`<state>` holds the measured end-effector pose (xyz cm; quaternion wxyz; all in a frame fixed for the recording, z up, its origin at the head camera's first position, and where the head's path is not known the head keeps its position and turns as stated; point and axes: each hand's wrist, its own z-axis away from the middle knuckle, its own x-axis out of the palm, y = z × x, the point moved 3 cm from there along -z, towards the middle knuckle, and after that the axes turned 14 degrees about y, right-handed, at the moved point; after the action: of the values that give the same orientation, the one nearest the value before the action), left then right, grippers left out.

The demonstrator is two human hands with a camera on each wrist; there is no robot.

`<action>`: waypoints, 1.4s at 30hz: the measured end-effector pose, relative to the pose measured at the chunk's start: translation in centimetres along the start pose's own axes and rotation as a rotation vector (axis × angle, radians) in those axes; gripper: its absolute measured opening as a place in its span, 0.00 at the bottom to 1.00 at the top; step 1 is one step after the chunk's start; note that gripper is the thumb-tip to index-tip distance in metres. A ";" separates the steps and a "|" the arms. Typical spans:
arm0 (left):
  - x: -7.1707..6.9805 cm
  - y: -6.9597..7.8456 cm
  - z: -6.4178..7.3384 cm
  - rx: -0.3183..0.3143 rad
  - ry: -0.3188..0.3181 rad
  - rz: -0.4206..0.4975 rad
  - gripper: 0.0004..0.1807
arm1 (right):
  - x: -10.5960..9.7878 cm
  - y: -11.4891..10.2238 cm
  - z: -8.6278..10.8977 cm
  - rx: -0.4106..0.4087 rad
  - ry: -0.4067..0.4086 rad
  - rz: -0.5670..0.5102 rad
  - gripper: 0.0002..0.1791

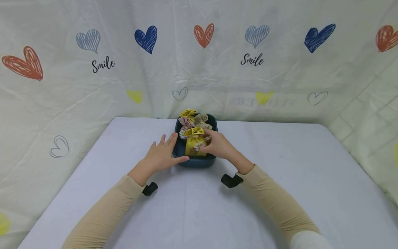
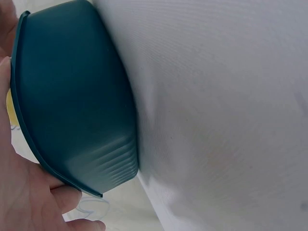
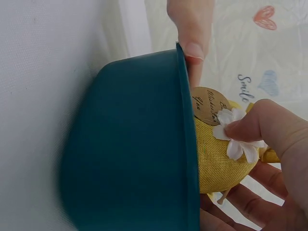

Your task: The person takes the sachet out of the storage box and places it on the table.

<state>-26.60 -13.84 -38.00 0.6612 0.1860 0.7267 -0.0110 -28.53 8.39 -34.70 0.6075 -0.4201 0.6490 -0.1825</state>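
Observation:
A dark teal plastic basin stands on the table with several small gathered cloth sachets in it. My right hand grips a yellow sachet at the basin's near right side, thumb on its white flower. A round brown tag with handwriting hangs on that sachet. My left hand lies against the basin's left rim with fingers spread and the thumb along the near edge. Behind the held sachet sit a pink sachet, a beige-green sachet and another yellow sachet.
A white cloth covers the table, and the basin is close to its back edge. Behind hangs a pale curtain printed with hearts and the word Smile. Black wrist devices sit below both wrists.

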 end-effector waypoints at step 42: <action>-0.1 0.2 0.1 0.007 -0.002 0.009 0.62 | -6.2 -0.5 2.3 -0.044 0.054 0.089 0.38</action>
<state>-26.47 -13.73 -37.90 0.6613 0.1918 0.7251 -0.0107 -26.74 13.51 -30.87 0.5879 -0.3989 0.6872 -0.1520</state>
